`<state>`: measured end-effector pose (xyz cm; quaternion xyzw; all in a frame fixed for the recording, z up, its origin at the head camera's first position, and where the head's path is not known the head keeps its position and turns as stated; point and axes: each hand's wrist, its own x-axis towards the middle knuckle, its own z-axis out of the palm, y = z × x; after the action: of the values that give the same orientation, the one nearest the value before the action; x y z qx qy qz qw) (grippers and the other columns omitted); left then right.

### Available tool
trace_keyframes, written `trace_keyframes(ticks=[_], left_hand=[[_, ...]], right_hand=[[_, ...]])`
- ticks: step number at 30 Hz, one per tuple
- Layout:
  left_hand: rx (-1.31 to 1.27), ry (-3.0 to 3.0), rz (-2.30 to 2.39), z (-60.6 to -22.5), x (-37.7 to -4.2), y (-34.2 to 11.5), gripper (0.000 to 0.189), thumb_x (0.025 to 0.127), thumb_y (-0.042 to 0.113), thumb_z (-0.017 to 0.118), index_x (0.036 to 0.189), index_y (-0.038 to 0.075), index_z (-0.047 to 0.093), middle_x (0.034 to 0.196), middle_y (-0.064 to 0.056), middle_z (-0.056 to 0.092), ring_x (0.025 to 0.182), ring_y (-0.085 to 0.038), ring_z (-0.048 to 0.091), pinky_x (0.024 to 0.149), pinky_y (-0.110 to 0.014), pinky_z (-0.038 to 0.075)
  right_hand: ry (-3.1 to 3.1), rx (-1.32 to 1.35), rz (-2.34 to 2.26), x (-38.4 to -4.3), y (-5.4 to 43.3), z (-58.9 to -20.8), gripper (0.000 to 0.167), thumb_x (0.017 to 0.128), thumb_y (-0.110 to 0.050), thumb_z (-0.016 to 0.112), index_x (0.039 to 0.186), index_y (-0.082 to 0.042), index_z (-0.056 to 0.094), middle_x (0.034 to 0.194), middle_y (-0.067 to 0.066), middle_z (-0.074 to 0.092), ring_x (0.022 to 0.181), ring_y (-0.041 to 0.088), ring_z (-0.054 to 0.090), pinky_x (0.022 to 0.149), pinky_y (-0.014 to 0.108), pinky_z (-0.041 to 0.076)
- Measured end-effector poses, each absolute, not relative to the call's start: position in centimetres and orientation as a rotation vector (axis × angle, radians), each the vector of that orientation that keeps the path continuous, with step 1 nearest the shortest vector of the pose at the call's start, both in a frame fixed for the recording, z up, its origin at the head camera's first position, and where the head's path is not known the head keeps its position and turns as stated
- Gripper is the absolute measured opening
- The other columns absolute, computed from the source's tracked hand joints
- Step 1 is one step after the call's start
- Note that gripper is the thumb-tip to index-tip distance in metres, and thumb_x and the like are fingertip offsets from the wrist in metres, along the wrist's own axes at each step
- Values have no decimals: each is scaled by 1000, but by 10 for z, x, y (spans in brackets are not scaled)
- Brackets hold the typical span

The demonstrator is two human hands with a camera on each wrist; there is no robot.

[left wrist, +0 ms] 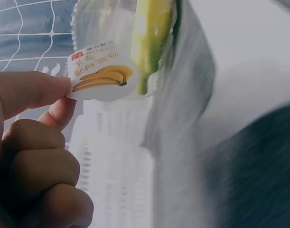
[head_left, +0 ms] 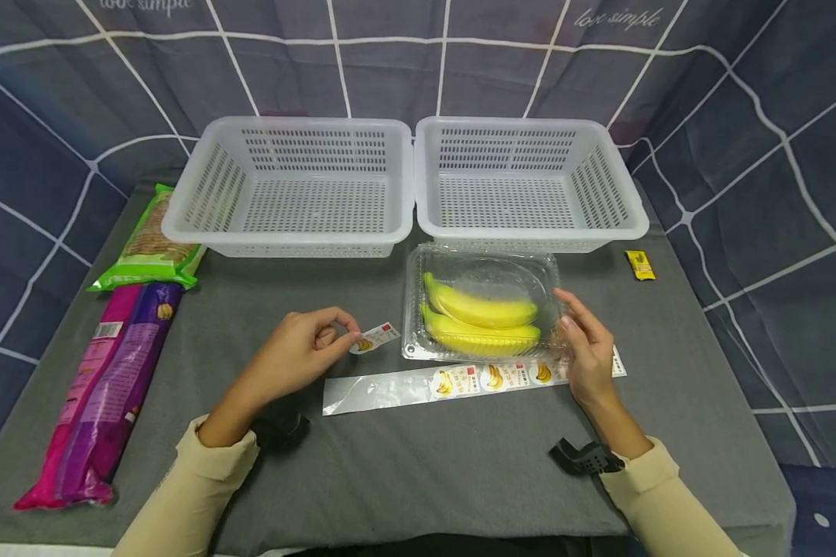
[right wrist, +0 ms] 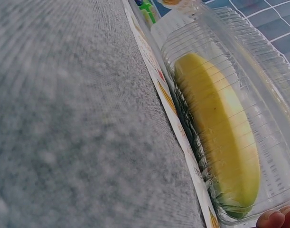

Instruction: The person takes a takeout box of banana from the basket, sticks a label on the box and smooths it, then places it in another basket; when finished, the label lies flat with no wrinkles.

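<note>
Pinches banana sticker [head_left: 381,337] in left hand [head_left: 305,346], just left of clear box [head_left: 488,267] lying crosswise; cannot tell if gripping its right end with right hand [head_left: 589,354].

Your right hand [right wrist: 278,220]: only fingertips in sight, at the near end of the clear box [right wrist: 274,164], by its rim. Inside the box, a yellow banana [right wrist: 218,130] lying lengthwise, greenish at the near tip, seen through ribbed plastic. Printed label strip [right wrist: 173,118] runs along the box's left side; you can't tell if they touch. Grey cloth [right wrist: 78,123], blurred, left of the box. Beyond the box, right side: blue backdrop [right wrist: 266,19], white grid lines.
</note>
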<state>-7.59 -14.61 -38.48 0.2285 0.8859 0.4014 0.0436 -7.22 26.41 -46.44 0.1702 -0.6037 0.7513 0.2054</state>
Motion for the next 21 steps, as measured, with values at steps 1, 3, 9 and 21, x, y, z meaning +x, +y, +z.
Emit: trace_keyframes(ticks=[1, 3, 9, 21], left_hand=[[721, 2741, 1208, -381, -77, -146, 9, 100, 23, 69, 98, 14, 71, 56, 12, 31, 48, -2, 28, 47, -26, 31], [767, 2793, 1170, -373, -80, -146, 8, 100, 22, 69, 97, 14, 71, 55, 13, 31, 47, -2, 27, 47, -26, 31], [900, 2839, 1118, -350, -89, -138, 7, 100, 22, 69, 98, 16, 71, 53, 13, 31, 46, -3, 27, 47, -28, 32], [1058, 2689, 1088, -323, -104, -95, 5, 98, 21, 69, 100, 17, 72, 52, 11, 30, 47, -3, 21, 51, -28, 32]], right_hand=[[-1683, 474, 2094, -72, 264, -464, 37, 99, 6, 49, 134, 14, 58, 72, 2, 46, 59, 13, 41, 55, 19, 46], [-1691, 473, 2089, -72, 264, -464, 37, 99, 6, 49, 134, 14, 58, 72, 4, 46, 59, 14, 42, 56, 19, 47], [-1711, 471, 2088, -72, 265, -465, 37, 100, 5, 50, 135, 13, 58, 71, 6, 45, 59, 14, 42, 55, 19, 45], [-1755, 452, 2047, -71, 265, -464, 37, 100, 3, 50, 135, 11, 59, 71, 3, 43, 57, 13, 35, 47, 23, 31]])
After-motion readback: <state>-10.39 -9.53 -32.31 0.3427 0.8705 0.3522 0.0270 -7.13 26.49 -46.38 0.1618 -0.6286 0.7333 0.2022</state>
